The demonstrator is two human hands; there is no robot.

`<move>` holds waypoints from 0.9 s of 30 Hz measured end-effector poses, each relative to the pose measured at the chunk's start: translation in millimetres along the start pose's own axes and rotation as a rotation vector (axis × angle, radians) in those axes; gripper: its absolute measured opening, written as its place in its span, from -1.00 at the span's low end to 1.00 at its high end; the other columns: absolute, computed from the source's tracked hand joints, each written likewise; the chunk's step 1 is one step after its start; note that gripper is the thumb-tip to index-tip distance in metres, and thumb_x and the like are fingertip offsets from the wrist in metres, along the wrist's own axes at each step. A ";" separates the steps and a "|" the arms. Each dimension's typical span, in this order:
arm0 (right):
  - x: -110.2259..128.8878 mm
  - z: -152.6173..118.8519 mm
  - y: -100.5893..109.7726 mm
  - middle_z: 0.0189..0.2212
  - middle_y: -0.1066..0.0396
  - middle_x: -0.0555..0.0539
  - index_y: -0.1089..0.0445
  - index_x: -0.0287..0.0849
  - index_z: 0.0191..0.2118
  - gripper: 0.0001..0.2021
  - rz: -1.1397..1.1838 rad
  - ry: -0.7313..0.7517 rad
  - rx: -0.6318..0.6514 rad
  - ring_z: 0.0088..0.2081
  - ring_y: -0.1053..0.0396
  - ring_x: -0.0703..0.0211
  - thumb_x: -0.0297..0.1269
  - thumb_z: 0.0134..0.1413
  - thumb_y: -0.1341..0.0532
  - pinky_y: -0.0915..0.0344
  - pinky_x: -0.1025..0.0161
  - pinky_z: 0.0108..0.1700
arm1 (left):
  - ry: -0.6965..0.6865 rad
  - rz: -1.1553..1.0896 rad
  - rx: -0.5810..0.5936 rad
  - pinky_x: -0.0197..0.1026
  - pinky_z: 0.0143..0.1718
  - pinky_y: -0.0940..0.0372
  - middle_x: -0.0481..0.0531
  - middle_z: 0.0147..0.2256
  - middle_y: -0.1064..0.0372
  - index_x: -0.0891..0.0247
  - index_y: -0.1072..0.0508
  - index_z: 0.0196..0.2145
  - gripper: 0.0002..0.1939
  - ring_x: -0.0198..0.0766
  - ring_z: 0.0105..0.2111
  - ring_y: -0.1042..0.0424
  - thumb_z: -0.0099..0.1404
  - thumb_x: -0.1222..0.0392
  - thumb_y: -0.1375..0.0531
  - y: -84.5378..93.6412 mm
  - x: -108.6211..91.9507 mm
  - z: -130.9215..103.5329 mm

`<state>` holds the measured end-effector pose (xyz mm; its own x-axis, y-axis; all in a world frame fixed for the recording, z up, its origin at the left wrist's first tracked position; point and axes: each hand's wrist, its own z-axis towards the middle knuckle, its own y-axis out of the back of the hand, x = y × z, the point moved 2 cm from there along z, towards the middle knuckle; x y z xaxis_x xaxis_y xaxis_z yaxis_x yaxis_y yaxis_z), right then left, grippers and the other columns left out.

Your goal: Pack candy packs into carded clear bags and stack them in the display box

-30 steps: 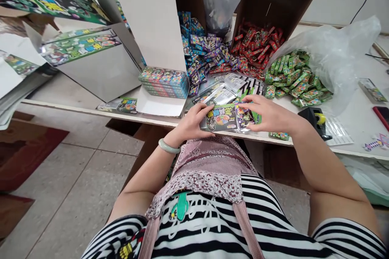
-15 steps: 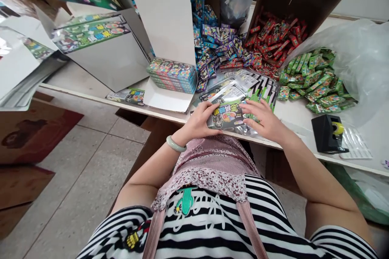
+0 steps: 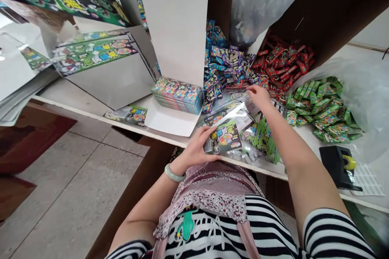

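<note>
Near the table's front edge my left hand [image 3: 199,147] grips a dark printed packet [image 3: 226,137] by its left side, thumb below and fingers on top. My right hand [image 3: 258,96] reaches over flat plastic-wrapped packets [image 3: 263,135], close to the piles of purple sachets [image 3: 232,62] and red sachets [image 3: 284,62]. Its fingers are bent together, and what they hold, if anything, is too small to make out. Left of my hands, an open white box [image 3: 178,28] with its lid raised holds a stack of small colourful boxes [image 3: 179,91].
Green sachets [image 3: 326,107] spill from a clear plastic bag [image 3: 358,85] on the right. A black tape dispenser [image 3: 336,168] stands at the right front edge. Large printed cartons [image 3: 109,73] lean at the left. Blue sachets [image 3: 215,36] lie behind the white box.
My right hand has left the packet and moved forward towards the sachet piles, its fingers drawn together. My left hand keeps its grip on the packet. The view has shifted slightly.
</note>
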<state>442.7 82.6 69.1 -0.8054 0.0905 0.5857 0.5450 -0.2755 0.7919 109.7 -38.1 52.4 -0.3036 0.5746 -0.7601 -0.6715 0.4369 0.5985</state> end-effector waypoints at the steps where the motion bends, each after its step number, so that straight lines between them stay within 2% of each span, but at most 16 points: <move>1: 3.9 16.7 -5.9 -0.14 -0.53 -0.23 -0.53 -0.21 -0.12 -0.75 -0.036 0.011 -0.020 -0.08 -0.44 -0.15 -0.39 0.10 -0.18 -0.36 -0.10 0.05 | 0.007 -0.012 0.005 0.25 0.26 -0.22 0.26 0.15 -0.13 0.11 -0.07 0.38 0.06 0.12 0.19 -0.25 0.06 -0.26 -0.40 1.4 1.4 -0.8; 4: 15.1 53.1 -18.3 0.04 -0.40 -0.33 -0.54 -0.21 -0.10 -0.70 -0.231 0.061 -0.098 0.10 -0.28 -0.32 -0.50 0.10 -0.14 -0.23 -0.24 0.13 | 0.015 -0.029 0.019 0.23 0.26 -0.23 0.26 0.15 -0.14 0.12 -0.07 0.38 0.06 0.12 0.19 -0.26 0.06 -0.27 -0.40 5.3 4.9 -2.0; 7: 17.8 73.7 -26.4 0.15 -0.30 -0.34 -0.53 -0.21 -0.09 -0.68 -0.431 0.147 -0.120 0.18 -0.16 -0.36 -0.53 0.13 -0.11 -0.13 -0.29 0.16 | 0.025 -0.042 0.028 0.19 0.26 -0.25 0.25 0.17 -0.14 0.10 -0.06 0.38 0.05 0.11 0.20 -0.26 0.08 -0.24 -0.40 8.7 8.1 -1.0; 10: 11.8 82.4 -28.7 0.19 -0.27 -0.33 -0.50 -0.21 -0.07 -0.70 -0.536 0.255 -0.084 0.19 -0.13 -0.31 -0.51 0.17 -0.11 -0.09 -0.26 0.18 | 0.018 -0.058 0.026 0.18 0.25 -0.26 0.24 0.17 -0.14 0.08 -0.04 0.39 0.04 0.10 0.20 -0.26 0.10 -0.23 -0.39 11.8 10.8 1.2; 13: 4.0 73.9 -20.0 0.17 -0.29 -0.32 -0.49 -0.18 -0.08 -0.74 -0.540 0.372 -0.067 0.20 -0.13 -0.29 -0.45 0.20 -0.12 -0.08 -0.26 0.18 | 0.012 -0.056 0.019 0.19 0.24 -0.26 0.25 0.18 -0.13 0.06 -0.02 0.39 0.04 0.12 0.20 -0.26 0.10 -0.23 -0.39 15.4 13.5 2.1; 16: -2.5 40.4 -1.5 0.06 -0.40 -0.28 -0.49 -0.15 -0.10 -0.79 -0.482 0.507 -0.088 0.11 -0.27 -0.23 -0.35 0.23 -0.14 -0.20 -0.22 0.13 | 0.033 -0.060 0.009 0.19 0.24 -0.27 0.25 0.18 -0.12 0.04 -0.02 0.39 0.04 0.13 0.20 -0.27 0.10 -0.25 -0.38 18.1 16.6 0.3; 20: -11.2 -33.8 27.4 -0.06 -0.50 -0.21 -0.46 -0.10 -0.08 -0.79 -0.278 0.634 -0.155 -0.01 -0.43 -0.10 -0.25 0.31 -0.10 -0.37 -0.12 0.05 | 0.032 -0.063 0.001 0.19 0.24 -0.27 0.24 0.17 -0.14 0.04 -0.04 0.39 0.02 0.12 0.19 -0.27 0.11 -0.27 -0.36 18.0 18.3 -0.6; 24: -21.6 -104.5 49.5 -0.12 -0.53 -0.15 -0.45 -0.01 -0.14 -0.84 -0.162 0.609 -0.222 -0.08 -0.50 -0.05 -0.26 0.29 -0.12 -0.46 -0.10 -0.04 | 0.026 -0.018 -0.013 0.18 0.23 -0.28 0.22 0.16 -0.16 0.06 -0.08 0.38 -0.02 0.09 0.17 -0.29 0.13 -0.23 -0.37 16.9 16.2 4.2; 27: -28.9 -143.7 61.0 -0.17 -0.54 -0.13 -0.44 0.03 -0.17 -0.88 -0.128 0.571 -0.268 -0.13 -0.52 -0.05 -0.27 0.26 -0.15 -0.48 -0.11 -0.10 | 0.009 0.019 -0.018 0.17 0.22 -0.28 0.21 0.15 -0.17 0.08 -0.10 0.37 -0.04 0.08 0.16 -0.30 0.13 -0.23 -0.37 16.0 12.7 8.0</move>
<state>465.8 -74.3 75.7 -0.8980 -0.3646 0.2464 0.4182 -0.5329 0.7356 100.5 -18.2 54.3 -0.3221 0.5765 -0.7509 -0.6780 0.4131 0.6080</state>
